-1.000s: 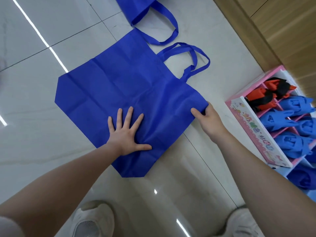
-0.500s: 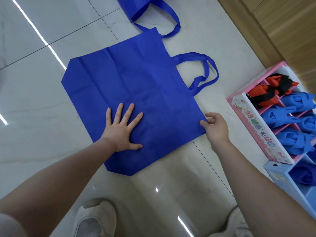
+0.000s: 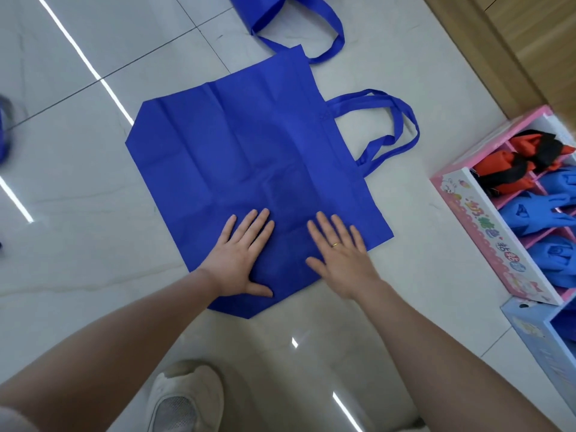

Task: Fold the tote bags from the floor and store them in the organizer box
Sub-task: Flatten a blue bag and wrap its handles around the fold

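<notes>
A blue tote bag point(image 3: 237, 157) lies flat on the pale tiled floor, its handles point(image 3: 396, 126) pointing right. My left hand point(image 3: 240, 257) presses flat on the bag's near part, fingers straight. My right hand point(image 3: 339, 251) lies flat beside it on the same part, fingers straight, a ring on one finger. At the right stands the pink organizer box point(image 3: 486, 241), its compartments filled with folded blue bags point(image 3: 536, 213) and a red and black one point(image 3: 526, 160).
A second blue tote bag point(image 3: 280, 14) lies at the top, its handle touching the first bag's far corner. A light blue box point(image 3: 536, 341) stands by the pink one. A wooden wall point(image 3: 514, 42) runs along the right. My white shoe point(image 3: 184, 397) is below.
My right hand has let go of the bag's right corner and moved left onto the bag, now flat beside my left hand. The bag has turned slightly and lies flatter.
</notes>
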Action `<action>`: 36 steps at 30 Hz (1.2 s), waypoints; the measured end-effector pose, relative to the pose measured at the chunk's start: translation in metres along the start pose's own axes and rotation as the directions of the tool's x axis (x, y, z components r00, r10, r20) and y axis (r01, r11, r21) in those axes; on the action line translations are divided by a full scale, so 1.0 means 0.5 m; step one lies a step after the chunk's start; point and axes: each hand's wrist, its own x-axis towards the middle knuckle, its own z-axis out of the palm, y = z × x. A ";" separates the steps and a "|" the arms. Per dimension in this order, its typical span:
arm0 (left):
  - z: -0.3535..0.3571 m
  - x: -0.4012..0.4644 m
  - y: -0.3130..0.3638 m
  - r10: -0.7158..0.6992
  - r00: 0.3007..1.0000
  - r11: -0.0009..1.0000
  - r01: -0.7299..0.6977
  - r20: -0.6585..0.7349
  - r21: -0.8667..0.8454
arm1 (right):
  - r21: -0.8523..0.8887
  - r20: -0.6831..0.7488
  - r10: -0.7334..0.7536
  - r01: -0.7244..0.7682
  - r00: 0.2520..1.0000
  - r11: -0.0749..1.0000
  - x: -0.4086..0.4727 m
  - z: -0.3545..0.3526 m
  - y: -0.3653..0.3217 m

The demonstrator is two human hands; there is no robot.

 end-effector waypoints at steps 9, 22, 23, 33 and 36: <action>-0.068 -0.039 -0.114 -0.357 0.933 0.930 0.360 -0.050 0.078 | -0.193 -0.059 0.193 -0.200 0.980 0.961 -0.007 -0.045 0.034; -0.104 -0.094 0.064 -0.144 0.963 0.976 0.177 0.227 -0.129 | -0.068 0.142 -0.104 0.115 0.984 0.991 -0.077 0.001 -0.119; -0.104 -0.099 0.064 -0.069 0.963 0.988 0.102 0.261 -0.119 | -0.117 0.164 -0.093 0.113 0.982 0.987 -0.086 0.009 -0.113; -0.107 -0.105 0.002 -0.086 0.926 0.996 0.090 0.369 0.009 | -0.161 0.140 0.065 -0.042 0.988 0.986 -0.132 0.016 -0.086; -0.111 -0.112 -0.035 -0.044 0.909 0.998 0.061 0.415 -0.028 | 0.185 0.028 0.109 -0.112 0.994 0.976 -0.126 -0.008 -0.049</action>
